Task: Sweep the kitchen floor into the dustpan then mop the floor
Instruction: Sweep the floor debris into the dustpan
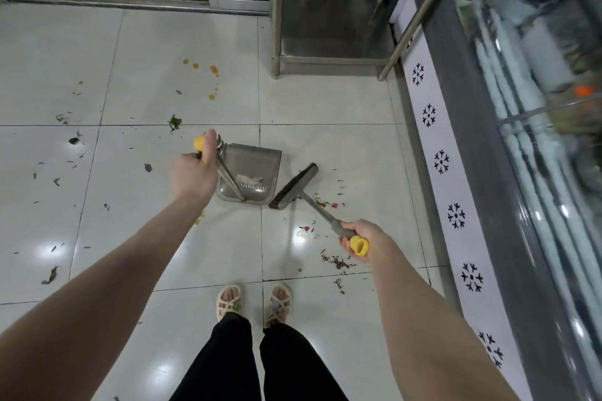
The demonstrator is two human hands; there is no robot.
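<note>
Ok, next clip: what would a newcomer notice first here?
The two hands mid-frame: the left hand grips a grey dustpan by its yellow-tipped handle, the right hand holds a broom whose head sits right of the pan. Around them, dark leaf scraps dot the white floor tiles, with yellow drips beyond the pan.

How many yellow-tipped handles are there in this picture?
2. The dustpan handle is gripped by the left hand, left of centre; the broom handle is gripped by the right hand, further right. None seems hidden.
</note>
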